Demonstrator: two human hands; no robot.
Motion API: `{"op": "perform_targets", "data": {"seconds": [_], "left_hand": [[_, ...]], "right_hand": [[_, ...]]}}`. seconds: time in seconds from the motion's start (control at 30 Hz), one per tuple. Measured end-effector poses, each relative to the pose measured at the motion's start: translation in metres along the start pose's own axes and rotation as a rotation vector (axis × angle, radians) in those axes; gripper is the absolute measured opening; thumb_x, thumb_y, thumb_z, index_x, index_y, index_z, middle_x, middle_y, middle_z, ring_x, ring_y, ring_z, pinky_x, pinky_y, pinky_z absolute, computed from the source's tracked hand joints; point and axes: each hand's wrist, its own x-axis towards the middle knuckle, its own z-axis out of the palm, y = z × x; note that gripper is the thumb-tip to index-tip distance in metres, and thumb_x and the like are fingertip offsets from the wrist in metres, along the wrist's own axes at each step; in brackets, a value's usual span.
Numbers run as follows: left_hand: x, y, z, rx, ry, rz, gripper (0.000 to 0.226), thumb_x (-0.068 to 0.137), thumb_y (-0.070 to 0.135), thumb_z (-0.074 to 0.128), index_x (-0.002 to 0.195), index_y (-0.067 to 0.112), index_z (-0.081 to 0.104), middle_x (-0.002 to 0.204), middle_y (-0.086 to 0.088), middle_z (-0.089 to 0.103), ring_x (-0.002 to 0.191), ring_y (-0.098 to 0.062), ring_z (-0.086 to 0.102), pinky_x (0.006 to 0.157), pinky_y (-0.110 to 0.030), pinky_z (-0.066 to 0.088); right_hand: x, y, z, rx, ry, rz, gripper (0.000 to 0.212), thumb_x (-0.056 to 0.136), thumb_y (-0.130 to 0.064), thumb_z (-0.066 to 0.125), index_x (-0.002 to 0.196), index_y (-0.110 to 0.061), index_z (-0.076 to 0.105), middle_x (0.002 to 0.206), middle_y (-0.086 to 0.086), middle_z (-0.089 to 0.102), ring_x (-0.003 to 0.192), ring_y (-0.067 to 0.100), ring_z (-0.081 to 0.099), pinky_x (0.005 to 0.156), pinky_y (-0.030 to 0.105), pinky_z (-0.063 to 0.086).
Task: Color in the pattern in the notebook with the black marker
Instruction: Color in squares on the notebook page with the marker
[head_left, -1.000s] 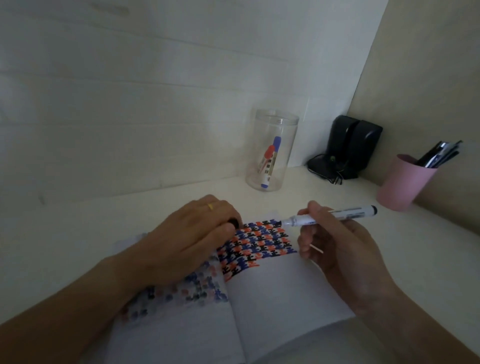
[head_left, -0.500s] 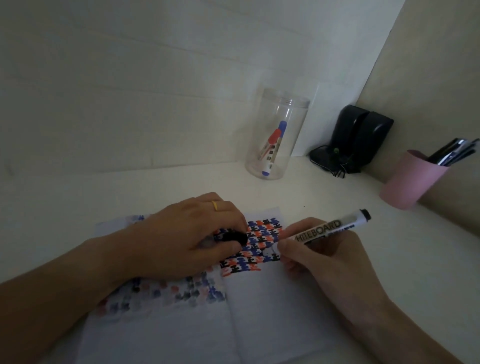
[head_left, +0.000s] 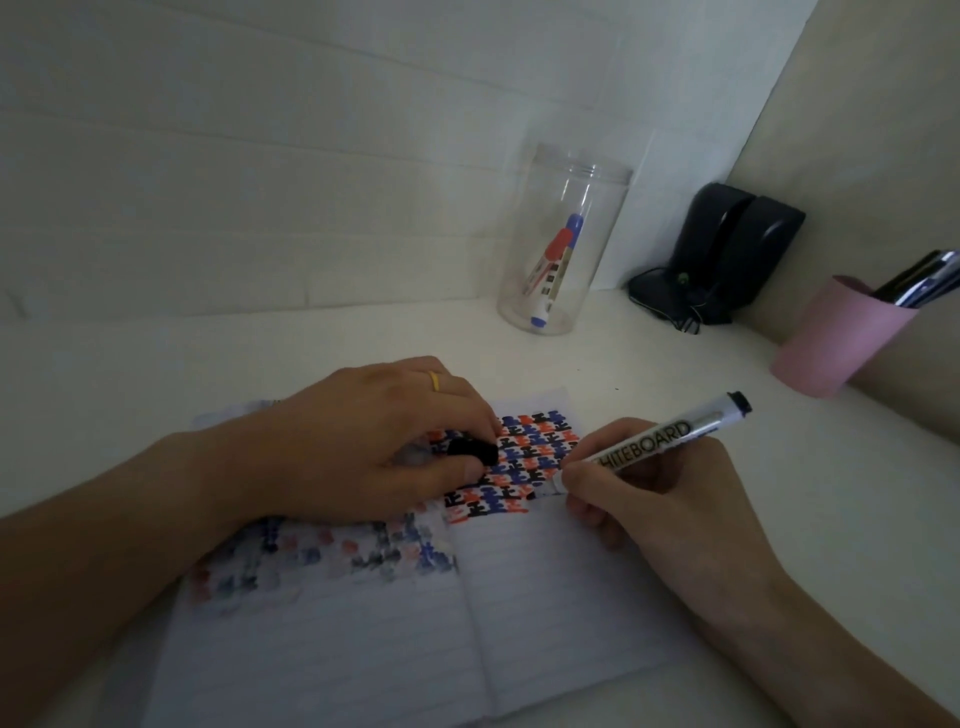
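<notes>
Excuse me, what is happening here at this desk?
A person is coloring a pattern in an open notebook. The right hand holds a whiteboard marker with its tip down at the pattern's right edge. The left hand rests on the page and holds the black cap. The pattern of black, blue and red shapes fills only the top of the right page.

Dim, bluish light; soft focus, wide-angle bending at edges.

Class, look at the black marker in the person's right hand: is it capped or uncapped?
Uncapped. The black marker shows its bare tip end at the pattern, and the left hand holds a black cap.
</notes>
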Motion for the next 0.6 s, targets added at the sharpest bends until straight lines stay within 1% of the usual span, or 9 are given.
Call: {"op": "perform_targets", "data": {"seconds": [0.17,0.33,0.47,0.6], "left_hand": [[0.0002,0.0017,-0.0007,0.005,-0.002,0.004,0.033,0.097,0.050,0.047,0.119,0.034,0.065,0.124,0.019,0.066,0.116,-0.004,0.057,0.090,-0.037,0.052],[-0.0006,0.0014,-0.0007,0.011,0.001,0.003,0.033,0.097,0.051,0.047,0.120,0.035,0.065,0.125,0.020,0.065,0.117,-0.002,0.056,0.090,-0.037,0.053],[-0.0004,0.0015,-0.0011,0.007,0.004,0.006,0.034,0.097,0.051,0.047,0.120,0.034,0.066,0.125,0.020,0.066,0.118,-0.002,0.056,0.091,-0.037,0.052],[-0.0002,0.0012,-0.0012,0.016,0.000,0.001,0.033,0.098,0.051,0.048,0.121,0.034,0.066,0.125,0.021,0.065,0.118,-0.001,0.055,0.091,-0.036,0.052]], "right_hand": [[-0.0006,0.0017,-0.0006,-0.021,-0.012,-0.007,0.003,0.075,-0.010,0.079,0.073,-0.011,0.076,0.063,0.010,0.075,0.055,0.017,0.067,0.052,0.029,0.053],[0.0006,0.0032,-0.0009,-0.065,0.014,-0.015,0.002,0.072,-0.015,0.077,0.072,-0.013,0.076,0.063,0.011,0.074,0.055,0.021,0.067,0.055,0.035,0.058],[0.0009,0.0045,-0.0019,-0.032,0.006,-0.018,0.004,0.075,-0.009,0.077,0.072,-0.012,0.076,0.061,0.010,0.073,0.055,0.020,0.066,0.054,0.034,0.055],[0.0002,0.0054,-0.0015,-0.064,-0.008,-0.037,0.002,0.073,-0.013,0.077,0.072,-0.015,0.076,0.064,0.009,0.073,0.058,0.020,0.067,0.056,0.036,0.056]]}}
